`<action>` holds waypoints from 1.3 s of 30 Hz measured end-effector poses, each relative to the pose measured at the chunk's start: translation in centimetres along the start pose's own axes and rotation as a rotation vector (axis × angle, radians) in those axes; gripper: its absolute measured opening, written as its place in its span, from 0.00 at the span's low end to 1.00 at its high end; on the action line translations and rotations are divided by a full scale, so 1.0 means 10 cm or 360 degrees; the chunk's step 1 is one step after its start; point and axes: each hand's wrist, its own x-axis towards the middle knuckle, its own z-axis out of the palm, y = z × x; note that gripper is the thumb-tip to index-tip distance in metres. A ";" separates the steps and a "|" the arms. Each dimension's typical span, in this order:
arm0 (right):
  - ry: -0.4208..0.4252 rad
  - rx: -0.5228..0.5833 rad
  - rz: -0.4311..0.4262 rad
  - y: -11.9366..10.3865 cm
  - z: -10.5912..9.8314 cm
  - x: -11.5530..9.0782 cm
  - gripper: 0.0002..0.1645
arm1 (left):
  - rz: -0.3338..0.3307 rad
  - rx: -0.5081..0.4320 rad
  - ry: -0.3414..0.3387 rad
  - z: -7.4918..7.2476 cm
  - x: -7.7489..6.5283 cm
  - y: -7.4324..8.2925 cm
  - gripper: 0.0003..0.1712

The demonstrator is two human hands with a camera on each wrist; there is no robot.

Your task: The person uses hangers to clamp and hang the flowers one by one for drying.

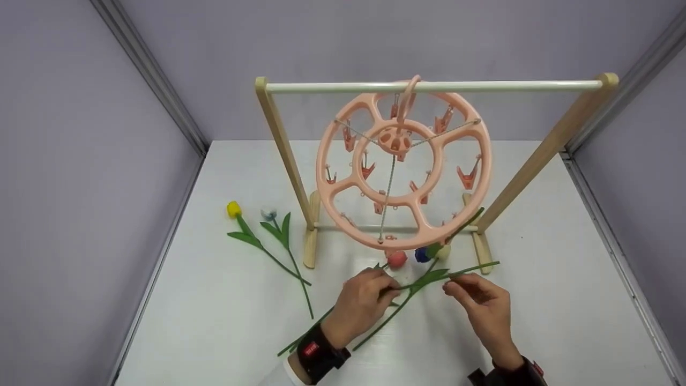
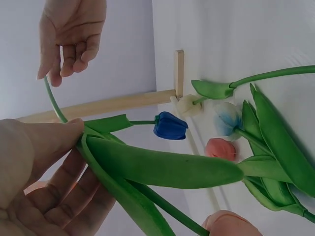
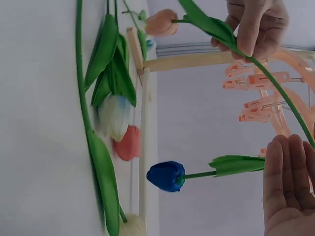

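Note:
My left hand (image 1: 362,297) pinches the green stem of a peach artificial tulip (image 3: 162,23) between thumb and fingers, near its leaves. In the head view that bloom is hidden. Farther along the same stem, the thumb and fingertips of my right hand (image 1: 485,305) pinch it, the end sticking out beyond them. A blue tulip (image 3: 166,176) hangs head down from the round pink clip hanger (image 1: 453,236), just beyond my hands. Beneath lie a red tulip (image 1: 397,259), a cream tulip (image 1: 444,252) and a white-blue tulip (image 3: 115,117).
The hanger hooks over the white bar (image 1: 509,86) of a wooden rack (image 1: 284,153); several pink clips (image 1: 468,177) dangle from it. To the left, a yellow tulip (image 1: 233,209) and a pale blue-white tulip (image 1: 269,215) lie on the white table (image 1: 214,316). Grey walls enclose it.

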 end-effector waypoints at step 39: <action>-0.0007 0.0836 -0.0110 -0.18 0.27 0.15 0.13 | 0.0201 0.0002 0.0057 -0.02 0.22 0.25 0.06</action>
